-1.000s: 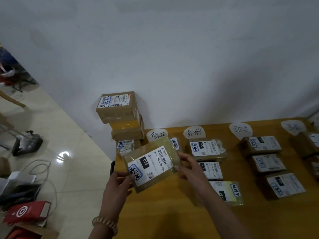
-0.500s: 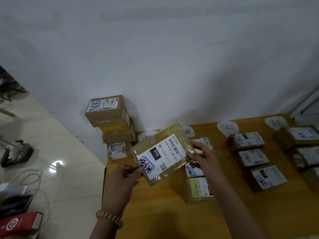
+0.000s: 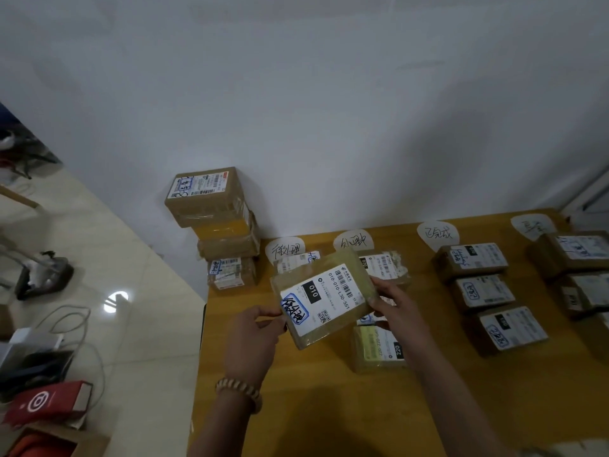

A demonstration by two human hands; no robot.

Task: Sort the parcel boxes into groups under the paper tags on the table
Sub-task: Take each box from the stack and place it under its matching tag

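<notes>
Both hands hold a flat taped parcel box (image 3: 324, 296) with a white 010 label and blue writing, tilted above the wooden table (image 3: 329, 407). My left hand (image 3: 252, 338) grips its near left corner; my right hand (image 3: 393, 306) grips its right edge. Several white paper tags lie along the table's far edge, among them the first tag (image 3: 286, 250), the second tag (image 3: 353, 240) and the third tag (image 3: 437, 233). One box (image 3: 296, 261) lies under the first tag, partly hidden by the held parcel. Other boxes lie under the second tag (image 3: 382, 265) and third tag (image 3: 471, 260).
A stack of unsorted boxes (image 3: 217, 222) stands at the table's far left corner against the white wall. A yellow-green 220 box (image 3: 379, 349) lies near my right wrist. More boxes (image 3: 571, 252) sit far right. Cables, a red box (image 3: 46, 402) and gear lie on the floor left.
The view has shifted slightly to the right. The held parcel has stayed in both hands, hovering over the first and second columns, with little change in tilt.
</notes>
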